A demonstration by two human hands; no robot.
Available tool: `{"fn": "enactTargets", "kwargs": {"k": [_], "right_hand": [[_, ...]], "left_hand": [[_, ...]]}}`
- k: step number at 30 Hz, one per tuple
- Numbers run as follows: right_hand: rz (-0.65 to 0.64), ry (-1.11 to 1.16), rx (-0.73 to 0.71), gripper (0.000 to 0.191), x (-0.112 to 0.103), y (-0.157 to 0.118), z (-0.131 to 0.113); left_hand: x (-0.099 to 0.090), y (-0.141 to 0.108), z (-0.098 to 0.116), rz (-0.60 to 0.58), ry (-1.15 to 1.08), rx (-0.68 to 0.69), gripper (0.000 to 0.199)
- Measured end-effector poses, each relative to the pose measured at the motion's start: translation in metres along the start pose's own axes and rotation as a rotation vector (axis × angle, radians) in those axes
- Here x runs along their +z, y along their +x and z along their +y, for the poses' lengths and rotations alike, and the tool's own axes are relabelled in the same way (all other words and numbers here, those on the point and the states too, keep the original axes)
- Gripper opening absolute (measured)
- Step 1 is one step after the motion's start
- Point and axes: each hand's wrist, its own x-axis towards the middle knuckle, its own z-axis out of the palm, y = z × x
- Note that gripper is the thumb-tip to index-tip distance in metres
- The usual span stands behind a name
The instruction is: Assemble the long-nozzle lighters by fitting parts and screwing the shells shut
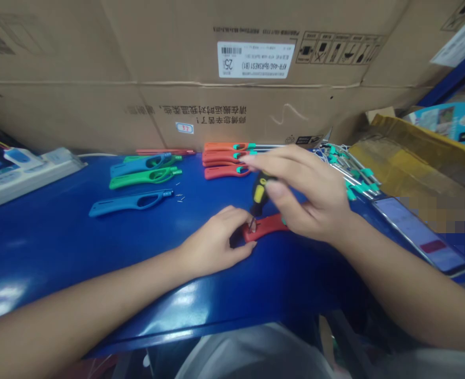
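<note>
A red lighter casing with a long grip lies on the blue table, its right part hidden behind my right hand. My left hand pinches its left end between thumb and fingers. Above that end, a black and yellow screwdriver stands nearly upright, tip down at the casing. My right hand has its thumb and fingers around the screwdriver's handle, with the upper fingers stretched out. A few small screws lie loose beyond my left hand, beside a blue lighter casing.
Green casings lie at the back left, near a white power strip. Red lighters with metal rods are stacked behind my hands. Metal rods with teal ends, a phone and a cardboard box are at right. Large cardboard walls the back.
</note>
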Motion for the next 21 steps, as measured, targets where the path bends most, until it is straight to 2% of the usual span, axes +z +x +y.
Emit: {"fn": "enactTargets", "kwargs": {"k": [3, 7, 9, 14, 16, 19, 21], "right_hand": [[-0.068, 0.130, 0.088, 0.039, 0.0011, -0.0003, 0.0006], [0.052, 0.007, -0.023, 0.029, 0.0008, -0.0005, 0.0036], [0.065, -0.052, -0.029, 0.028, 0.0004, -0.0004, 0.0041], [-0.170, 0.240, 0.131, 0.036, -0.0008, 0.0016, 0.0001], [-0.133, 0.213, 0.080, 0.033, -0.0011, 0.0023, -0.0016], [-0.009, 0.043, -0.020, 0.030, 0.0001, 0.0019, -0.0026], [-0.037, 0.062, 0.033, 0.031, 0.0020, 0.0006, -0.0019]], "left_hand": [[-0.0003, -0.0002, -0.0001, 0.001, -0.012, -0.001, 0.015], [-0.0005, -0.0001, -0.0004, -0.002, -0.009, -0.010, 0.017], [-0.0005, 0.0002, -0.0004, -0.004, -0.005, -0.006, 0.017], [0.0002, -0.0007, -0.0018, -0.005, 0.001, -0.002, 0.016], [0.0007, -0.0014, -0.0022, 0.003, 0.010, 0.003, 0.016], [0.0007, -0.0017, -0.0020, 0.003, 0.007, 0.012, 0.017], [0.0002, -0.0014, -0.0016, -0.006, -0.004, 0.003, 0.016]]}}
